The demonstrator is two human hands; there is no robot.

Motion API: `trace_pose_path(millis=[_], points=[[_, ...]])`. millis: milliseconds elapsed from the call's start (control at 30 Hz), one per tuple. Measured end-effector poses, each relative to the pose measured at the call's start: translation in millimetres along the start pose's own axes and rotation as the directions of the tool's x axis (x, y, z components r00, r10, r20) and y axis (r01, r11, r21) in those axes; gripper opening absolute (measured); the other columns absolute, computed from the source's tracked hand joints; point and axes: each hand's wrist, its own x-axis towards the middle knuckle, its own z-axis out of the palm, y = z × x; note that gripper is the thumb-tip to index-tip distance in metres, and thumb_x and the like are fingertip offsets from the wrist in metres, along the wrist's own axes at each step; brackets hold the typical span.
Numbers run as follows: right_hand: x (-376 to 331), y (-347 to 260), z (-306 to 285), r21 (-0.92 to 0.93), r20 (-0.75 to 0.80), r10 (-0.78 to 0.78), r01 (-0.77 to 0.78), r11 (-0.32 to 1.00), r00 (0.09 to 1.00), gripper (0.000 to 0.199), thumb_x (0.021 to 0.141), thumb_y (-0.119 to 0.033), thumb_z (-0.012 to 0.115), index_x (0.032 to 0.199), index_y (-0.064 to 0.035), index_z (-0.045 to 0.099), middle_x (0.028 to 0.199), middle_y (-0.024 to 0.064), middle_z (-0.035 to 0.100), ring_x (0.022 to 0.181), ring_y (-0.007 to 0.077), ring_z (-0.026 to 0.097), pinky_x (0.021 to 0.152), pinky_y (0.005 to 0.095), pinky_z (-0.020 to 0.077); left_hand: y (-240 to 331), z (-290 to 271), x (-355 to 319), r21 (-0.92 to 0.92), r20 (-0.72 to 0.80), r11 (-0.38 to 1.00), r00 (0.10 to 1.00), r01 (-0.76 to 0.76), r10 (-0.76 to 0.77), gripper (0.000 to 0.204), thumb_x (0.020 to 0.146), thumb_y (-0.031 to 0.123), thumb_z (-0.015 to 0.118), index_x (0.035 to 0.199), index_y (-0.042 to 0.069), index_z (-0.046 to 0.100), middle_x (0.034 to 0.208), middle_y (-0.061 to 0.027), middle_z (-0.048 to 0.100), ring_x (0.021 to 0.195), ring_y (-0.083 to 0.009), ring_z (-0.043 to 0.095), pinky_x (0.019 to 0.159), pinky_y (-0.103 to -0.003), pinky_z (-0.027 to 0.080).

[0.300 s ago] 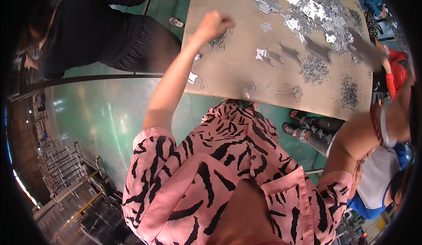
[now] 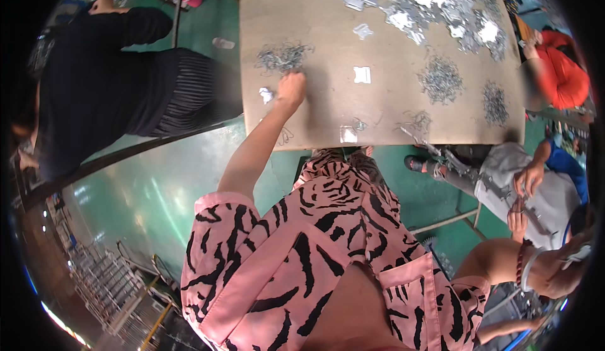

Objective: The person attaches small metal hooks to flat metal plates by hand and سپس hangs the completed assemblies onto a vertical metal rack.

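My left hand (image 2: 291, 87) reaches out over the brown table (image 2: 328, 118), fingers curled down at the near edge of a small pile of bent wire pieces (image 2: 282, 56). Whether it grips any of them is hidden. A small shiny metal plate (image 2: 266, 94) lies just left of the hand, and another plate (image 2: 362, 74) lies to its right. My right forearm crosses the lower right with a red and a white bangle (image 2: 528, 266) on the wrist. My right hand (image 2: 570, 264) sits at the dark rim, too blurred to read.
A large heap of shiny metal plates (image 2: 441, 4) covers the table's far side, with more wire piles (image 2: 441, 80) on the right. A person in black (image 2: 94, 92) sits left. A seated person's hands (image 2: 526, 181) work at right. Metal racks (image 2: 107, 281) stand on the green floor.
My left hand has drawn back toward me, from the far side of the wire pile to its near edge.
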Motion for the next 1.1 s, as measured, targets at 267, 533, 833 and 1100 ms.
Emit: trace_pose_path(millis=[267,533,833,1100], points=[[-27.3,50.6,-112.7,0.200,0.626,0.225,-0.433,0.879,0.747,0.016,0.073,-0.009,0.062,0.075,0.0033,0.052,0.069,0.0076,0.050,0.057,0.0147,0.046,0.053,0.0248,0.0366,47.7,-4.0,-0.3,-0.259,-0.219,0.954,0.971,-0.152,0.095,0.017,0.079,0.001,0.049,0.093,-0.001,0.057,0.083,-0.0186,0.060,0.079,-0.0273,0.061,0.071,-0.037,0.050],[-134.0,109.0,-116.3,0.154,0.749,0.558,-0.914,0.376,0.356,0.013,0.074,0.007,0.063,0.087,0.0072,0.062,0.078,0.0117,0.061,0.061,0.0152,0.060,0.055,0.0228,0.0485,302.3,-119.9,-125.5,-0.998,-0.017,0.024,0.680,-0.050,0.733,0.017,0.083,0.008,0.058,0.098,0.000,0.060,0.091,-0.0113,0.063,0.081,-0.0164,0.061,0.072,-0.029,0.051],[-161.5,135.5,-146.2,0.275,0.739,0.575,-0.936,0.218,0.351,0.011,0.075,0.003,0.065,0.085,0.0048,0.063,0.077,0.0075,0.060,0.062,0.0141,0.061,0.057,0.0220,0.0480,383.0,-96.8,-174.6,-0.940,-0.178,0.026,0.552,-0.341,0.815,0.009,0.082,0.005,0.060,0.088,-0.002,0.060,0.101,-0.0083,0.054,0.097,-0.0139,0.052,0.082,-0.028,0.043],[-161.9,114.5,-136.7,0.196,0.810,0.421,-0.866,0.461,0.407,0.014,0.073,0.005,0.064,0.087,0.0064,0.063,0.079,0.0105,0.060,0.070,0.0148,0.061,0.057,0.0220,0.0478,358.0,-87.4,-202.8,-0.981,-0.178,-0.049,0.763,-0.188,0.621,0.010,0.087,0.007,0.052,0.095,0.001,0.055,0.097,-0.0081,0.058,0.085,-0.0124,0.056,0.075,-0.026,0.047]])
